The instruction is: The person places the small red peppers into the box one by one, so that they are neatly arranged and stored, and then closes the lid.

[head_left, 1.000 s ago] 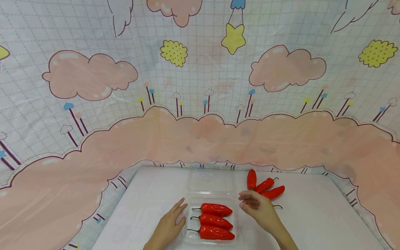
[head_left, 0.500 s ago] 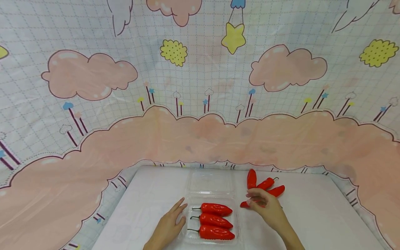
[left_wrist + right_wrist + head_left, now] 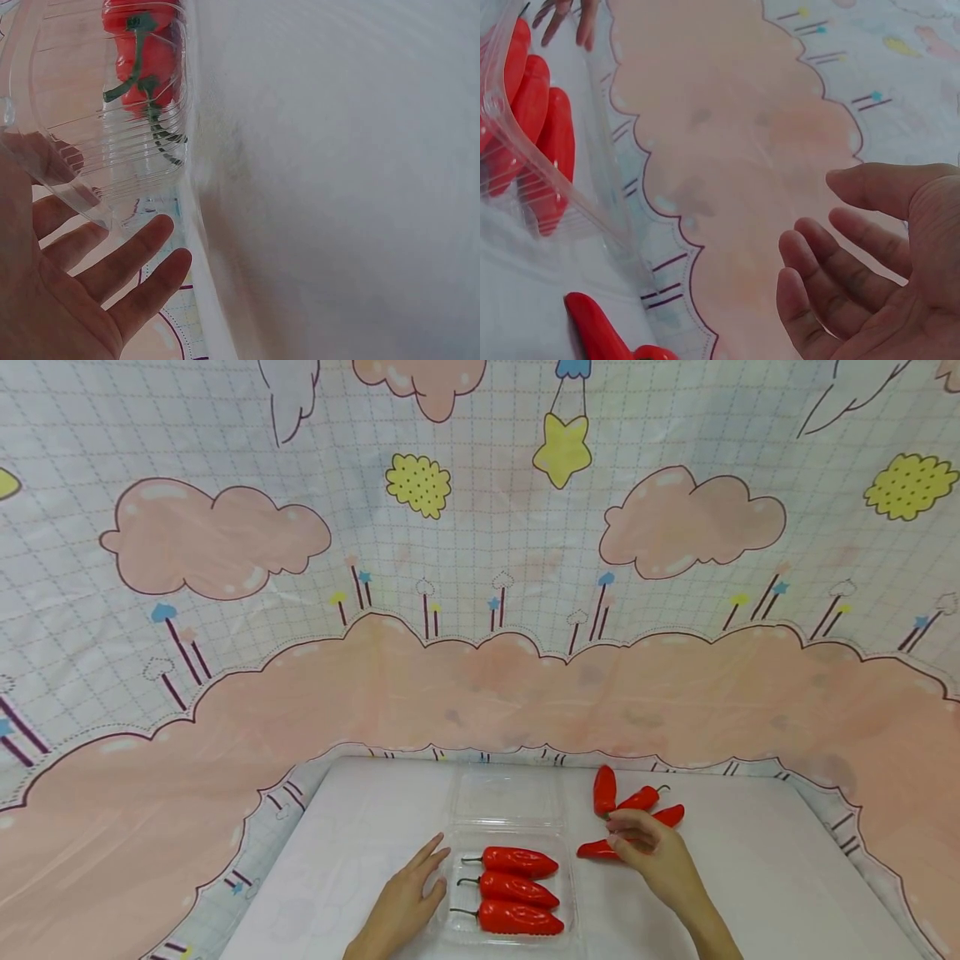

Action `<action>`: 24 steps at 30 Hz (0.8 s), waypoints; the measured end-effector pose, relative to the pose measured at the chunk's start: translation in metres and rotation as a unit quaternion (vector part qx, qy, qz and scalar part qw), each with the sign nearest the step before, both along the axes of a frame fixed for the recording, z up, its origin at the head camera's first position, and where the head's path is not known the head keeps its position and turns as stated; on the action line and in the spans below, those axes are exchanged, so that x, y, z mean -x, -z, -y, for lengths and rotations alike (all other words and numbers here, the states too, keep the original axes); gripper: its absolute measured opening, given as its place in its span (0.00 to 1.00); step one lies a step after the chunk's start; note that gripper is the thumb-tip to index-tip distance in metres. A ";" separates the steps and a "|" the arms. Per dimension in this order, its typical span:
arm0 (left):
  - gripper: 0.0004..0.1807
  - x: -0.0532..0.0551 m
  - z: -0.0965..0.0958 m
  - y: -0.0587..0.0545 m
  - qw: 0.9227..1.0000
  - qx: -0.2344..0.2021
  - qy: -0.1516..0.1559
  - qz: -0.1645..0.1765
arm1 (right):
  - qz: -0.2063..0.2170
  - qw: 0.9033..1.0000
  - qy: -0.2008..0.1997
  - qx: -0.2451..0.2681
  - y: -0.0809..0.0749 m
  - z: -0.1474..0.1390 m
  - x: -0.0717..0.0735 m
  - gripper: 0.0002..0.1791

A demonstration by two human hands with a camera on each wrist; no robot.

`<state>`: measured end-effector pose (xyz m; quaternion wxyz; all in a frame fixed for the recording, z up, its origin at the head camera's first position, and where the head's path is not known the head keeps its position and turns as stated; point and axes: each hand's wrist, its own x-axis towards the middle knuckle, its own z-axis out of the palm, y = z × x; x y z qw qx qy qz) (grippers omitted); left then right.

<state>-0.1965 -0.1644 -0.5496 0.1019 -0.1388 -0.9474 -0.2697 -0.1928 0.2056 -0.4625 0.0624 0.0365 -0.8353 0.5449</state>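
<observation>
Plainly, the nearest loose red chili pepper [image 3: 597, 850] lies sideways at lower right, partly hidden by the empty right hand [image 3: 663, 864], the unclenched left hand [image 3: 405, 889] farther off.

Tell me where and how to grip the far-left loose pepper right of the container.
Grip the loose pepper across its middle, from above, probably with the right hand, thumb on its left: it lies pointing away, its left side is free, and another pepper crowds its near right.

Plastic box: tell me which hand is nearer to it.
Left. The left hand is at the left side of the plastic box; the right hand is off beyond its right side, over the loose peppers.
</observation>
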 end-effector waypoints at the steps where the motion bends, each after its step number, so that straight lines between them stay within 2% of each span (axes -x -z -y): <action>1: 0.23 0.000 0.000 0.000 1.000 -0.001 0.000 0.000 | 0.002 1.000 0.003 -0.002 0.000 -0.001 0.000 0.16; 14: 0.23 0.000 0.000 -0.001 1.000 0.004 0.000 0.011 | 0.020 0.999 0.031 -0.030 0.003 -0.018 0.004 0.19; 24: 0.23 -0.001 0.000 -0.002 1.000 0.004 0.000 0.010 | 0.059 0.996 0.059 -0.039 0.005 -0.031 0.006 0.21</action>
